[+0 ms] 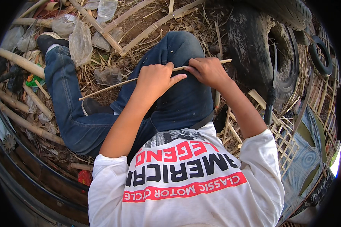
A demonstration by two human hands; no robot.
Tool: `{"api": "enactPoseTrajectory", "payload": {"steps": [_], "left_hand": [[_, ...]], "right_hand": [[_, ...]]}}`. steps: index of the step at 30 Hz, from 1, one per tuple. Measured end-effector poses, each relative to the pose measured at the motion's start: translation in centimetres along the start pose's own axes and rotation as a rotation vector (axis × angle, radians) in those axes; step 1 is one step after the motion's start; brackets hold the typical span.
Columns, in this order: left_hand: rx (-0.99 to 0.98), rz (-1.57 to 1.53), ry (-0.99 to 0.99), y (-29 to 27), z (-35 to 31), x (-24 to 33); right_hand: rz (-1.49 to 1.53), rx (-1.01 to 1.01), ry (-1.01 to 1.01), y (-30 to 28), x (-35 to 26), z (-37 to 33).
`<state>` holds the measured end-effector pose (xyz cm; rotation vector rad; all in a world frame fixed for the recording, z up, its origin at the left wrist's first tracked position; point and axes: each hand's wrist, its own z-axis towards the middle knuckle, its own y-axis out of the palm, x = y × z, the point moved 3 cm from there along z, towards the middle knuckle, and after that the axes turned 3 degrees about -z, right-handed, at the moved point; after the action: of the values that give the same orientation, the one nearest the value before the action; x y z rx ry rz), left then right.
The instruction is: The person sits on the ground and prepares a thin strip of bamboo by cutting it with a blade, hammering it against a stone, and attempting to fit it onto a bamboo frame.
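A long, thin bamboo strip (110,87) lies across my raised right knee in dark blue jeans (185,47). Its left end hangs over my folded left leg, and its right end sticks out past my right hand. My left hand (155,78) is closed round the strip, thumb stretched along toward the right. Close beside it, my right hand (210,72) pinches the strip between thumb and fingers. A short stretch of the strip shows between the two hands.
At the right, a long blade with a black handle (269,104) stands against a large worn tyre (250,41). Split bamboo pieces (155,26), clear plastic bags (80,43) and dry straw litter the ground. Woven bamboo lattice (288,145) lies at far right; bamboo poles (22,62) lie left.
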<state>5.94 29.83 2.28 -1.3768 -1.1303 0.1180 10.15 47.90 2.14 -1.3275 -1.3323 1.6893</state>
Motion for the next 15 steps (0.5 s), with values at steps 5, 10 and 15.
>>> {"api": "enactPoseTrajectory", "payload": {"steps": [5, 10, 15], "left_hand": [[0.122, -0.059, 0.152, 1.2, 0.0, -1.4], [0.177, -0.139, 0.239, 2.2, 0.8, -2.7], [0.214, -0.202, 0.245, 3.0, 1.0, -3.4]], "right_hand": [[0.027, -0.037, 0.028, -0.1, -0.2, -0.1], [0.064, 0.036, 0.024, 0.4, -0.2, -0.1], [0.079, 0.044, 0.012, 1.0, 0.3, 0.3]]}}
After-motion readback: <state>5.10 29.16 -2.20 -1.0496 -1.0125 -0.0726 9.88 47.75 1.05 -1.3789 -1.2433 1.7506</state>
